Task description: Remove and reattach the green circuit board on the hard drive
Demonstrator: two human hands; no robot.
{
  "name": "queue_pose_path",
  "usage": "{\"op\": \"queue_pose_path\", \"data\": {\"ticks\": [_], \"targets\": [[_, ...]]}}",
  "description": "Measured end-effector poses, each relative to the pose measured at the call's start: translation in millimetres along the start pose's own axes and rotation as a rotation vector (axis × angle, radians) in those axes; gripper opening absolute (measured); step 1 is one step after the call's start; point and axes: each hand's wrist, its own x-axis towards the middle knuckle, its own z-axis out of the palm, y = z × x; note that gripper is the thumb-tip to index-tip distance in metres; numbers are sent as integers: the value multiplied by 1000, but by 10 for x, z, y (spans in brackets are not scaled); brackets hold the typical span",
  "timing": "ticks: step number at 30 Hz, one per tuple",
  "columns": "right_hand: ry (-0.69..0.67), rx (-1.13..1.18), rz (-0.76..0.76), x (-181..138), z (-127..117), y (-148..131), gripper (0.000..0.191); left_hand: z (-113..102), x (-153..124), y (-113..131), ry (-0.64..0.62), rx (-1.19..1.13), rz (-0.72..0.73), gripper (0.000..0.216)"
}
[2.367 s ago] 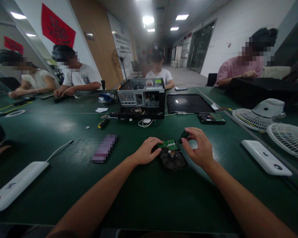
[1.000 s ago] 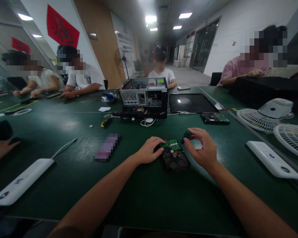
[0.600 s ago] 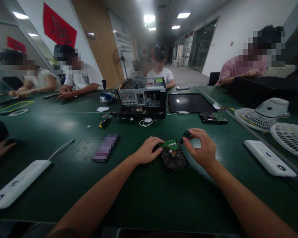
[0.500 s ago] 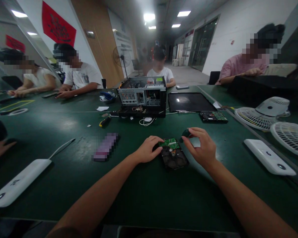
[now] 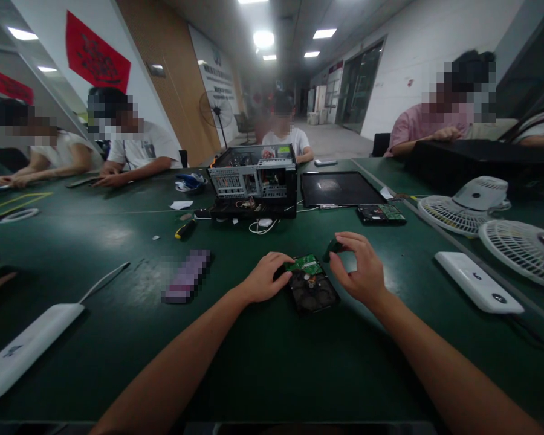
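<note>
A hard drive [image 5: 315, 293] lies on the green table in front of me, its green circuit board showing at the far end. My left hand [image 5: 268, 277] grips its left edge between thumb and fingers. Just right of the drive, my right hand [image 5: 360, 266] is raised with thumb and fingers pinching a small dark, flat piece [image 5: 332, 249]. That piece's exact kind does not show.
Beyond the drive stands an opened computer case [image 5: 254, 181], with a yellow-black screwdriver [image 5: 185, 229] to its left. A flat black panel [image 5: 342, 188], a second hard drive [image 5: 381, 214], white fans [image 5: 462, 205] and white power banks [image 5: 478, 281] lie around. People sit across the table.
The whole view has shifted a little. My right hand still holds the dark piece, which now looks turned more edge-on. My left hand stays on the hard drive.
</note>
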Motion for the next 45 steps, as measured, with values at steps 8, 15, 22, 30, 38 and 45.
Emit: {"op": "queue_pose_path", "data": {"ticks": [8,15,22,30,38,45], "targets": [[25,-8,51,-3,11,-23,40,2,-1,15,-5,-6,-6,33],[-36,65,47,-2,-19,-40,40,17,-3,-3,3,0,-2,34],[2,17,67,-3,-17,-37,38,-5,1,22,-8,-7,-18,33],[-37,100,113,-55,12,-25,45,-10,8,49,-3,-8,-15,33],[-19,74,78,-24,-6,-16,41,1,9,27,-5,-1,-12,33],[7,51,63,-24,6,-14,41,16,3,17,8,1,-2,33]]}}
